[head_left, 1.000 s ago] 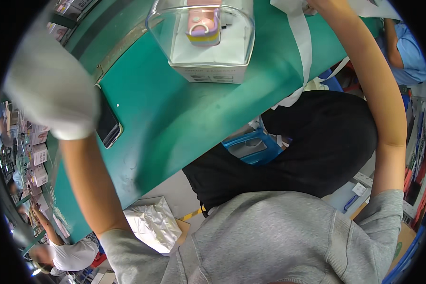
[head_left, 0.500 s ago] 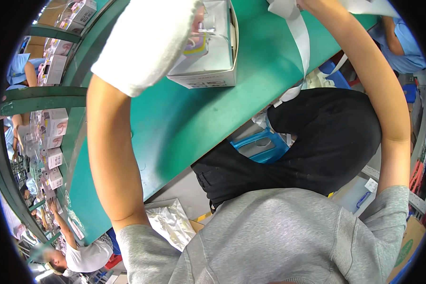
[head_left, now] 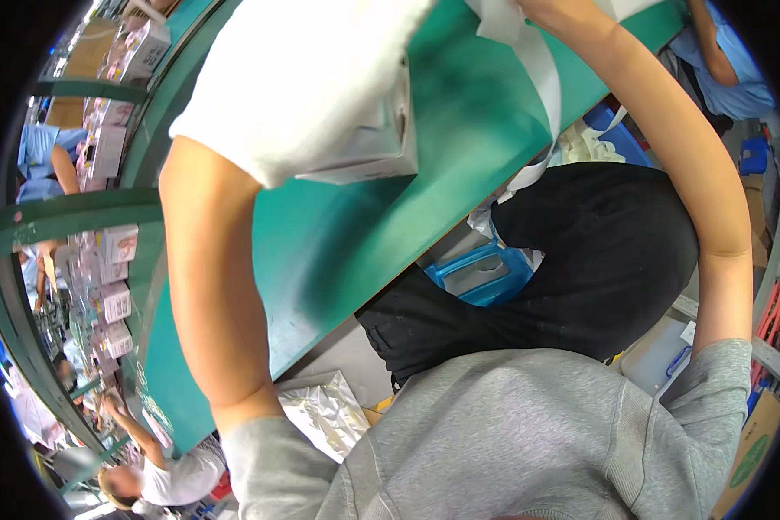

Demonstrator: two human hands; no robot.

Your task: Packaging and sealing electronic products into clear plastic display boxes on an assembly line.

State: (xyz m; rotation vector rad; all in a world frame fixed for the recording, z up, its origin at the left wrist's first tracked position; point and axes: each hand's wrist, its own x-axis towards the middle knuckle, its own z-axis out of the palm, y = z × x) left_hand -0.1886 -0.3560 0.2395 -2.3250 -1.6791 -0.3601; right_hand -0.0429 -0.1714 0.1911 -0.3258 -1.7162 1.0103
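- Two bare forearms rose from grey knit sleeves toward the green table point(head_left: 338, 251), whose smooth matte top ran slantwise with a curved near edge.
- The left hand point(head_left: 303, 78) wore a thick white cloth glove, soft and rounded, which lay over a pale, square-cornered box point(head_left: 368, 147) standing on the table; the glove hid the fingers, so I could not tell how far they were closed or whether they gripped the box.
- The right hand was cut off by the upper rim of the view above the table; only its wrist showed, so its grip could not be told.
- A flat white strip point(head_left: 542, 78), like paper or tape, hung from beside that right wrist, ran across the table and drooped over its near edge.
- Below the table's near edge sat a blue plastic crate point(head_left: 485, 273), partly hidden by the person's black trousers.
- Crinkled clear plastic bags point(head_left: 325, 407) lay on the floor under the table, beside the left sleeve.
- Left of the table, green metal shelf rails held rows of small white boxes point(head_left: 113, 251).
- Further left of the table, another person in a white top point(head_left: 178, 477) reached toward those shelves.
- Beyond the table's right end, a person in a blue shirt point(head_left: 728, 69) was partly visible.
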